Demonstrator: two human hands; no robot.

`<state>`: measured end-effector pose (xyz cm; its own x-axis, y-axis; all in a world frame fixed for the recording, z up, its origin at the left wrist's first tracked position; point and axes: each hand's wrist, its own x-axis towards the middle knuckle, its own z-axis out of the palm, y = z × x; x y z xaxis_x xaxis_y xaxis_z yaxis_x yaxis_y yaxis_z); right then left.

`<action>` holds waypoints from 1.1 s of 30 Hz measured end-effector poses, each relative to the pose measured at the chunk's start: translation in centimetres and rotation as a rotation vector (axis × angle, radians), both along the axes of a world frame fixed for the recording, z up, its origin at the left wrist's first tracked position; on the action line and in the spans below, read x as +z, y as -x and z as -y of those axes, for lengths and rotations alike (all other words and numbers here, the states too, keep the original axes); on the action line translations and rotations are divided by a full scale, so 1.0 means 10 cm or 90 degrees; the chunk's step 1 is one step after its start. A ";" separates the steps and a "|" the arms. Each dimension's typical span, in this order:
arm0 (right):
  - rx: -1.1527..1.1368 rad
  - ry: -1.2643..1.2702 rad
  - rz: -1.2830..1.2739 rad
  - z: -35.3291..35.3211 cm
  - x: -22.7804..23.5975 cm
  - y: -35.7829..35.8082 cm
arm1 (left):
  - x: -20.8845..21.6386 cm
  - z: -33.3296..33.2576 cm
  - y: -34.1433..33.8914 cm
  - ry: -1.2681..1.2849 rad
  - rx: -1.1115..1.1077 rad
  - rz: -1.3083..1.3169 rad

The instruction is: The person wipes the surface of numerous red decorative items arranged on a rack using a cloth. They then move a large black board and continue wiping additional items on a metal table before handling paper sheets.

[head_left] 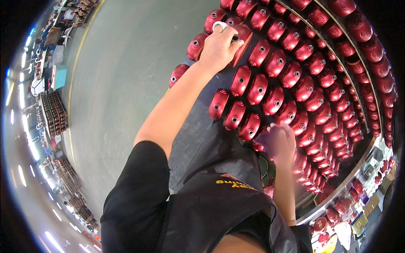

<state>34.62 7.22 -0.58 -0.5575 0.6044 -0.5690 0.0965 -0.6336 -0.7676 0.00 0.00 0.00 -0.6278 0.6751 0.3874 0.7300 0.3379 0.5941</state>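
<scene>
We stretch our left hand (217, 50) out over a red rounded piece (246, 36) at the near left edge of a crowded array of red pieces (276, 61). This red piece lies under and to the right of our bent fingers, with the thumb reaching across its near side beside a dark opening. A white wad (220, 26) shows at the far end of the fingers, next to the red piece; we cannot tell whether the fingers are clamped on either one. Another red piece sits just left of the hand. Our right hand (283, 141) is blurred beside the nearer rows, its fingers pointing away from us, and we cannot tell whether they are together or apart, or touching anything. A purplish smear (266, 141) lies at its left, too unclear to name. Below, we see our dark apron (202, 211); to the left, a greenish floor (126, 63) runs out to a yellow line (74, 71).
</scene>
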 end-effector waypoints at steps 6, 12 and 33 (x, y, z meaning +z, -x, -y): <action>-0.045 -0.079 0.097 -0.02 0.05 -0.43 | -0.86 -0.56 0.30 0.071 -0.010 0.013; -0.069 -0.130 0.116 0.02 0.09 -0.60 | -1.44 -0.82 0.40 0.137 0.044 0.060; -0.282 -0.052 0.116 -0.24 -0.07 -2.58 | -0.18 -2.61 -2.62 0.022 -0.350 -0.147</action>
<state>60.40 9.64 -1.23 -0.1319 0.8077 -0.5746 -0.0322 -0.5829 -0.8119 26.15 26.05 -1.78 -0.0839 0.8920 0.4442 0.9124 -0.1104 0.3940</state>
